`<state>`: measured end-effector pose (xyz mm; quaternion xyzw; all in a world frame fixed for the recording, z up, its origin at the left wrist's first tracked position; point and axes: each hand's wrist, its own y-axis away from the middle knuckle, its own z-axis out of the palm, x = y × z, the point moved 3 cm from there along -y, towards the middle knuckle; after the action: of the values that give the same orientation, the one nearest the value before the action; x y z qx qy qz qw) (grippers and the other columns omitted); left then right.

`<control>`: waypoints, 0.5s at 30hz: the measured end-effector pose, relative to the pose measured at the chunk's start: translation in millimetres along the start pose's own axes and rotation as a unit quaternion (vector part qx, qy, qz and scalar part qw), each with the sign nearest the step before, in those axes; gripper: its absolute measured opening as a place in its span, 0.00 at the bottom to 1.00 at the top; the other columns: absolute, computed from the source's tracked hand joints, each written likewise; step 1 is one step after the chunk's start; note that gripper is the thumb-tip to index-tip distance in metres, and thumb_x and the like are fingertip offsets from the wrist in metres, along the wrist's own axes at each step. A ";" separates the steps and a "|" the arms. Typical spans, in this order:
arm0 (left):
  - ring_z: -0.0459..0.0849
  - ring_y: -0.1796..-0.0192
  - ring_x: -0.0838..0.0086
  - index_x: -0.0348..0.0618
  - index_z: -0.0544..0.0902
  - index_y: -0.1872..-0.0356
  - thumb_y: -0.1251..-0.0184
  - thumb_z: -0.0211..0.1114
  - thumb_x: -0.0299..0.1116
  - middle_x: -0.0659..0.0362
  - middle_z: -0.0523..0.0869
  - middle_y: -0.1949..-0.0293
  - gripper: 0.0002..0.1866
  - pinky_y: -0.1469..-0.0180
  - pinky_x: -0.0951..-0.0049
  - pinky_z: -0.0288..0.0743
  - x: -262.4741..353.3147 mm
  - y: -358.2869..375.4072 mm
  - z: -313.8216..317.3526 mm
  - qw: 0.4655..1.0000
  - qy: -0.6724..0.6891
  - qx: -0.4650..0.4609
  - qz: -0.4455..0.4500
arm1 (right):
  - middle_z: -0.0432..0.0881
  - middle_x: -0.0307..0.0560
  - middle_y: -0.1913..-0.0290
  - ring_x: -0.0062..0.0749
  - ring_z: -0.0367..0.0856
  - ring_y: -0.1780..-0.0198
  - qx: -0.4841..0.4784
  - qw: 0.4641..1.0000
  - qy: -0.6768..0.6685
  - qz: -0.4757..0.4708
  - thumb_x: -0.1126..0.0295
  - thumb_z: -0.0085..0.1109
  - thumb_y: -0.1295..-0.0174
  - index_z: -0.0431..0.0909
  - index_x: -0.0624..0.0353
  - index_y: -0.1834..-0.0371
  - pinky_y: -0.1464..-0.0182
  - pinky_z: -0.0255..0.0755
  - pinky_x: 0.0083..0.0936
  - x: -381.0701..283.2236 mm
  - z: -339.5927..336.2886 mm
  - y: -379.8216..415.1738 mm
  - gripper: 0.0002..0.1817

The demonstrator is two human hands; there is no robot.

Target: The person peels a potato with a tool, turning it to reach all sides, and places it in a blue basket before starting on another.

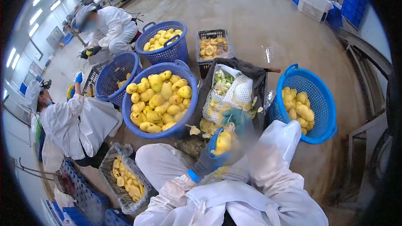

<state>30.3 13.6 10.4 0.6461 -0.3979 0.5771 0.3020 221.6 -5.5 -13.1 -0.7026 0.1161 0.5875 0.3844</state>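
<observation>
My left hand (211, 157), in a dark glove with blue at the fingers, is wrapped round a yellow fruit (223, 142) above my lap. Close beside the fruit is my right hand (235, 119), in a green glove with its fingers curled; a small pale tool seems to be in it, but blur hides its shape. Just beyond both hands stands a crate lined with dark cloth (205, 84), holding white foam netting (236, 90) and peel scraps. A purple-blue basket (190, 115) full of yellow fruit is to the left.
A bright blue basket (324, 96) with peeled fruit stands right. Two co-workers in white, one crouching (115, 25), one seated (67, 121), are at the left. Near my left knee is a lined crate of slices (111, 155). More baskets and a black crate (201, 35) stand ahead.
</observation>
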 end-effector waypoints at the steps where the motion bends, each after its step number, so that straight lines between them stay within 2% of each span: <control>1: 0.70 0.37 0.62 0.37 0.54 0.28 0.45 0.67 0.28 0.47 0.69 0.37 0.44 0.35 0.65 0.63 0.4 4.7 1.3 1.000 -0.024 0.005 0.010 | 0.82 0.44 0.69 0.28 0.81 0.68 0.031 0.999 -0.012 0.039 0.64 0.42 0.27 0.79 0.65 0.64 0.62 0.74 0.27 12.6 -10.2 -1.9 0.18; 2: 0.68 0.35 0.62 0.37 0.54 0.28 0.45 0.68 0.29 0.47 0.68 0.37 0.44 0.33 0.64 0.61 1.7 5.9 -0.1 0.998 -0.051 0.013 0.023 | 0.82 0.44 0.70 0.28 0.81 0.68 0.063 0.995 -0.027 0.076 0.65 0.42 0.28 0.79 0.64 0.64 0.63 0.74 0.27 23.1 -20.0 -3.7 0.17; 3: 0.66 0.33 0.61 0.37 0.54 0.29 0.45 0.69 0.29 0.47 0.67 0.36 0.44 0.32 0.64 0.59 3.4 4.3 -4.2 0.996 -0.079 0.020 0.039 | 0.82 0.43 0.71 0.28 0.81 0.68 0.117 0.971 -0.110 0.176 0.65 0.43 0.28 0.79 0.64 0.65 0.64 0.74 0.27 37.6 -33.4 -8.8 0.17; 4: 0.66 0.33 0.58 0.36 0.52 0.28 0.45 0.70 0.29 0.46 0.67 0.36 0.46 0.32 0.62 0.58 6.1 4.6 -5.3 0.989 -0.125 0.035 0.065 | 0.82 0.44 0.69 0.27 0.81 0.67 0.100 0.958 -0.139 0.228 0.66 0.42 0.28 0.80 0.64 0.64 0.63 0.74 0.26 21.6 -36.8 -9.9 0.16; 7: 0.69 0.35 0.56 0.35 0.52 0.28 0.46 0.70 0.29 0.44 0.67 0.36 0.46 0.33 0.60 0.60 11.4 0.7 -3.6 0.983 -0.148 0.065 0.086 | 0.82 0.46 0.67 0.29 0.81 0.67 -0.006 1.000 0.026 0.012 0.65 0.44 0.28 0.79 0.64 0.64 0.62 0.76 0.27 -43.5 -1.1 3.7 0.16; 8: 0.70 0.35 0.55 0.34 0.51 0.28 0.46 0.70 0.30 0.43 0.68 0.36 0.47 0.33 0.59 0.61 12.4 0.0 -3.0 0.986 -0.132 0.062 0.077 | 0.82 0.47 0.65 0.30 0.81 0.66 -0.048 0.989 -0.106 0.088 0.66 0.46 0.29 0.79 0.65 0.62 0.60 0.76 0.27 -31.2 7.0 7.4 0.14; 10: 0.71 0.37 0.52 0.33 0.51 0.28 0.46 0.70 0.30 0.42 0.69 0.37 0.47 0.34 0.58 0.62 15.1 1.3 -3.6 0.991 -0.104 0.058 0.059 | 0.82 0.47 0.65 0.30 0.81 0.66 -0.011 0.939 -0.304 0.158 0.68 0.49 0.31 0.78 0.65 0.61 0.60 0.76 0.27 67.7 -13.5 10.0 0.12; 12: 0.72 0.38 0.50 0.32 0.50 0.28 0.47 0.71 0.32 0.41 0.71 0.39 0.48 0.36 0.57 0.64 21.1 2.8 -10.3 0.974 -0.204 0.058 0.085 | 0.82 0.46 0.65 0.29 0.82 0.65 0.122 0.880 -0.353 0.293 0.68 0.51 0.32 0.78 0.66 0.61 0.60 0.76 0.28 81.3 -18.2 7.3 0.11; 13: 0.73 0.39 0.48 0.31 0.50 0.28 0.47 0.71 0.33 0.40 0.72 0.40 0.49 0.37 0.57 0.65 21.4 6.1 -11.2 0.962 -0.250 0.059 0.092 | 0.82 0.46 0.66 0.30 0.82 0.66 0.064 0.949 -0.238 0.194 0.67 0.52 0.33 0.78 0.66 0.61 0.61 0.77 0.28 31.6 -13.4 2.4 0.11; 14: 0.73 0.39 0.48 0.31 0.50 0.28 0.47 0.71 0.33 0.40 0.72 0.41 0.49 0.38 0.57 0.66 19.2 10.0 -10.6 0.958 -0.269 0.059 0.083 | 0.82 0.46 0.67 0.30 0.82 0.66 0.006 0.989 -0.114 0.096 0.66 0.52 0.33 0.78 0.66 0.61 0.61 0.77 0.28 -28.2 -4.2 3.2 0.12; 15: 0.73 0.39 0.47 0.31 0.50 0.29 0.47 0.72 0.34 0.40 0.73 0.41 0.49 0.38 0.56 0.66 17.6 8.1 -11.4 0.953 -0.288 0.059 0.079 | 0.82 0.45 0.68 0.30 0.82 0.67 -0.012 0.971 -0.193 0.144 0.66 0.53 0.33 0.78 0.65 0.61 0.62 0.77 0.27 -32.6 6.7 6.6 0.11</control>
<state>17.8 16.3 28.9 0.7681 -0.4830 0.4108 0.0895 203.4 -14.8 13.9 -0.5569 0.1326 0.7622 0.3022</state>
